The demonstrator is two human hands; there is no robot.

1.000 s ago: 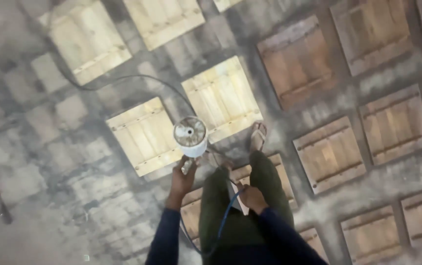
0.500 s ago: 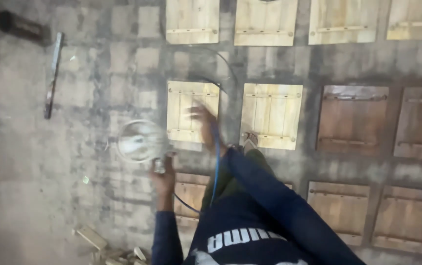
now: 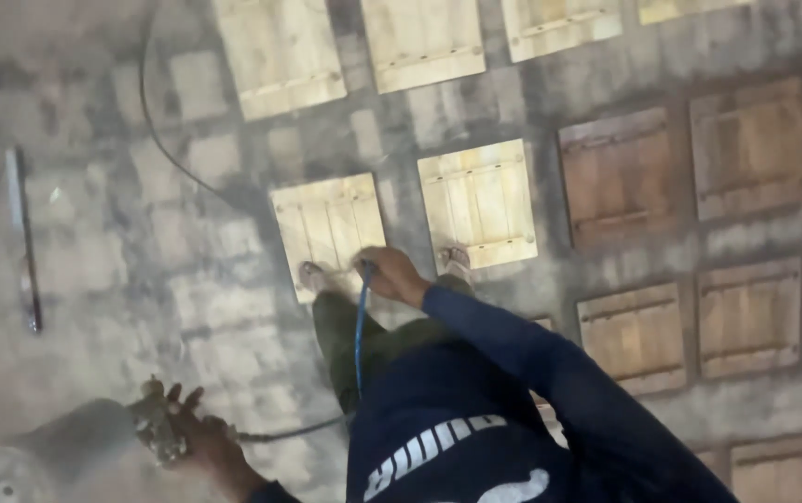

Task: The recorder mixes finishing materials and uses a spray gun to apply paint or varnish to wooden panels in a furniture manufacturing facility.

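Spraying stood paused between panels: my left hand (image 3: 191,438) gripped the spray gun (image 3: 154,430) at lower left, my right hand (image 3: 391,275) closed on its blue hose (image 3: 360,326) mid-frame, above pale unfinished wooden panels (image 3: 331,228); aiming there seemed next.

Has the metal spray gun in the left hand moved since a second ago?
Yes. The metal spray gun swung from above the pale wooden panels down-left, clear of them.

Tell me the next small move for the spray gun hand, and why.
Probably swing the left hand and spray gun up toward the pale panel ahead. The gun hangs low at the side, the right hand lifts the blue hose, and that panel looks uncoated beside darker ones.
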